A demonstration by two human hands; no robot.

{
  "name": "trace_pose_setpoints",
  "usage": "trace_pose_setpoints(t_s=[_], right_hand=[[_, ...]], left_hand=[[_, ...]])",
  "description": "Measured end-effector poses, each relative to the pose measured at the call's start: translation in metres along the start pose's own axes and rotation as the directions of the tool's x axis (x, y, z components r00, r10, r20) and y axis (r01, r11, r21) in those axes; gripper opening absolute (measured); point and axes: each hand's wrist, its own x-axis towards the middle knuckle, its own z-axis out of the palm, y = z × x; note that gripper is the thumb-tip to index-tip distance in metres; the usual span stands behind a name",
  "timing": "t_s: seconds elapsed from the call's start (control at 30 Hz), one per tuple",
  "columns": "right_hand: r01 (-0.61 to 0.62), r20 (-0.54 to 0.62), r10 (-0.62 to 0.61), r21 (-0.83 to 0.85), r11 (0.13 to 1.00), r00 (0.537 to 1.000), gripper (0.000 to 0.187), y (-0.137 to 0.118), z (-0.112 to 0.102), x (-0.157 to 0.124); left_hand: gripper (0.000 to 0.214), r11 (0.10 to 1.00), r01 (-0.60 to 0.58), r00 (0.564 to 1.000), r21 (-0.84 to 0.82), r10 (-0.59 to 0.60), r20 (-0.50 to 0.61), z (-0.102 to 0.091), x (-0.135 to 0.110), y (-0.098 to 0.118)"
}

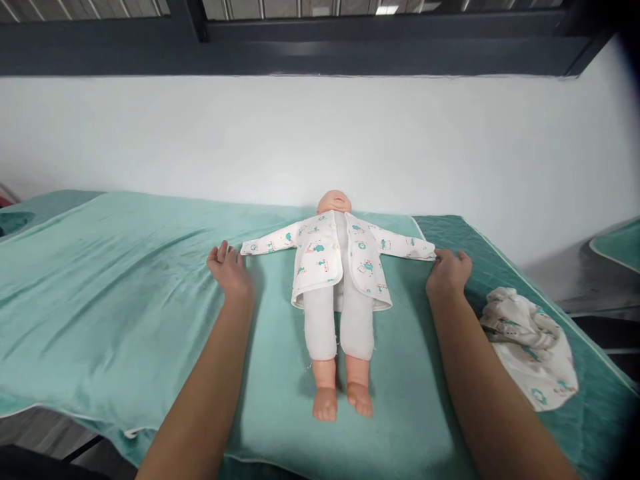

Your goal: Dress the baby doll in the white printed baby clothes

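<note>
A baby doll [324, 400] lies on its back on the green cover, its head by the wall and its feet toward me. Its body and legs are white cloth. It wears a white baby jacket [318, 257] with a small teal print, unfastened at the front. Both sleeves are stretched out sideways, and no doll hands show past the cuffs. At the cuff on the left, my left hand [231, 268] has its fingers curled against the sleeve end. My right hand [449, 272] pinches the other cuff between closed fingers.
A bunched-up printed white cloth [533, 350] rests on the darker green cover beyond my right forearm. The light green cover [125, 300] is wrinkled on the left. Behind stands a white wall [225, 140] under a dark window frame [380, 50].
</note>
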Motion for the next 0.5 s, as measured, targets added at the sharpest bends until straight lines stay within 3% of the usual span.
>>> trace_pose_setpoints(t_s=[0.1, 0.17, 0.2, 0.27, 0.37, 0.5], right_hand=[[0.123, -0.053, -0.131, -0.131, 0.984, 0.990, 0.068, -0.004, 0.005, -0.038], [0.215, 0.070, -0.204, -0.238, 0.947, 0.977, 0.068, -0.008, 0.006, -0.074], [0.295, 0.199, -0.239, -0.337, 0.894, 0.950, 0.066, -0.010, 0.005, -0.093], [0.383, 0.386, -0.223, -0.412, 0.827, 0.895, 0.063, -0.014, -0.004, -0.131], [0.404, 0.470, -0.160, -0.480, 0.779, 0.868, 0.050, -0.020, -0.024, -0.175], [0.463, 0.493, -0.145, -0.619, 0.634, 0.858, 0.050, -0.024, -0.041, -0.197]], left_hand=[[0.042, 0.987, -0.119, 0.992, 0.111, 0.113, 0.062, -0.011, -0.023, 0.003], [0.037, 0.947, -0.193, 0.966, 0.255, 0.139, 0.217, -0.020, -0.042, 0.007], [0.034, 0.917, -0.222, 0.941, 0.332, 0.112, 0.318, -0.024, -0.053, 0.010], [0.031, 0.850, -0.276, 0.865, 0.449, 0.016, 0.501, -0.035, -0.074, 0.016], [0.034, 0.763, -0.407, 0.752, 0.503, -0.033, 0.659, -0.052, -0.099, 0.024], [0.041, 0.649, -0.523, 0.707, 0.553, -0.031, 0.706, -0.060, -0.113, 0.026]])
